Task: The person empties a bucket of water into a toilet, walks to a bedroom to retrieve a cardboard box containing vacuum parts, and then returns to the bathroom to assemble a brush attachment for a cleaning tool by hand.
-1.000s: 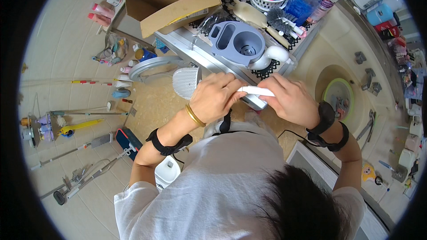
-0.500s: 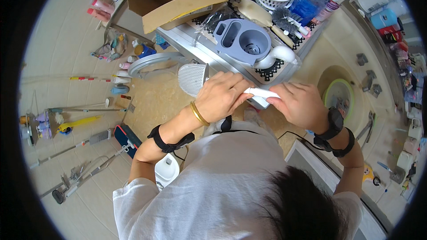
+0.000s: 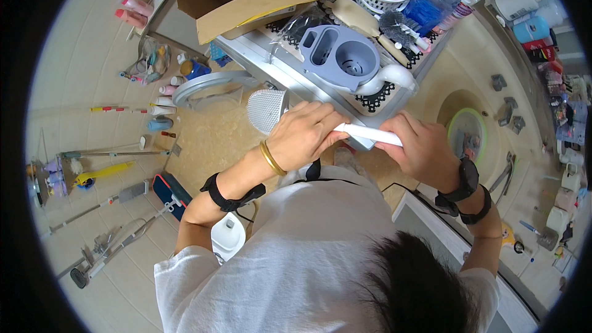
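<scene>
A white-handled brush (image 3: 369, 134) with a wide, flat, light grey bristled head (image 3: 267, 111) lies crosswise in front of my body. My left hand (image 3: 310, 128) is closed round it close to the head, hiding where head and handle join. Around the other end of the handle, the fingers of my right hand (image 3: 419, 148) are closed. Just beyond my hands, a grey-blue holder (image 3: 338, 58) with a round cup and slots rests on the counter, with a white hair dryer-like item (image 3: 388, 79) against it.
On the counter are an open cardboard box (image 3: 259, 12), a long-handled cream brush (image 3: 354, 15), a dark round brush (image 3: 394, 24), a white basket (image 3: 382, 3) and a blue-capped bottle (image 3: 436, 0). A sink (image 3: 468, 95) holding a green-rimmed basin (image 3: 452, 131) stands to the right.
My right hand has shifted slightly right along the handle, so more of the white handle shows between my hands. My left hand keeps its grip near the brush head.
</scene>
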Tool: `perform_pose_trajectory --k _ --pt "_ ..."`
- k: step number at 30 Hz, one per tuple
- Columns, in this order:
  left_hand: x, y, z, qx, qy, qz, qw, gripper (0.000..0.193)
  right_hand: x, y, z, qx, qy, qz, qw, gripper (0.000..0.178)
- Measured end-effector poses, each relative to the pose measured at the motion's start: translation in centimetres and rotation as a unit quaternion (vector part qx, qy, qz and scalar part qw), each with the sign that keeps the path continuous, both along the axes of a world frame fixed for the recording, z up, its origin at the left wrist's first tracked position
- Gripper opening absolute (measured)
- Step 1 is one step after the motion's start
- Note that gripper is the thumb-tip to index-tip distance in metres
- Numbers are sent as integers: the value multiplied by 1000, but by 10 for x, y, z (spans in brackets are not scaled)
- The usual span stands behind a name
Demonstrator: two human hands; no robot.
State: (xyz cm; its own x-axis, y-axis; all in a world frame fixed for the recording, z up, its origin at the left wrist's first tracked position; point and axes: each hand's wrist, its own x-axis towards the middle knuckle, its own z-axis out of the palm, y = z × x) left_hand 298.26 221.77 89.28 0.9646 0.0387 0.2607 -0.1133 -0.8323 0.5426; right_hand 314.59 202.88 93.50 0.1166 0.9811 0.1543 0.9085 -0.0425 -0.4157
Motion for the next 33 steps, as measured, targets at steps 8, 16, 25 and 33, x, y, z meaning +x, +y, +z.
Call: perform_pose_trajectory --k 8,16,25,33 --pt "-4 8 1 3 -18 10 1000 19 -7 12 17 -35 37 -20 998 23" --pt "-10 15 -5 -40 -18 2 999 20 -9 16 24 -61 -11 -29 998 21" --pt "-8 16 0 -68 -31 -10 997 23 -4 15 23 -1 -22 -33 999 23" --pt "7 14 5 -59 21 -26 998 24 5 2 22 25 -37 -21 999 24"
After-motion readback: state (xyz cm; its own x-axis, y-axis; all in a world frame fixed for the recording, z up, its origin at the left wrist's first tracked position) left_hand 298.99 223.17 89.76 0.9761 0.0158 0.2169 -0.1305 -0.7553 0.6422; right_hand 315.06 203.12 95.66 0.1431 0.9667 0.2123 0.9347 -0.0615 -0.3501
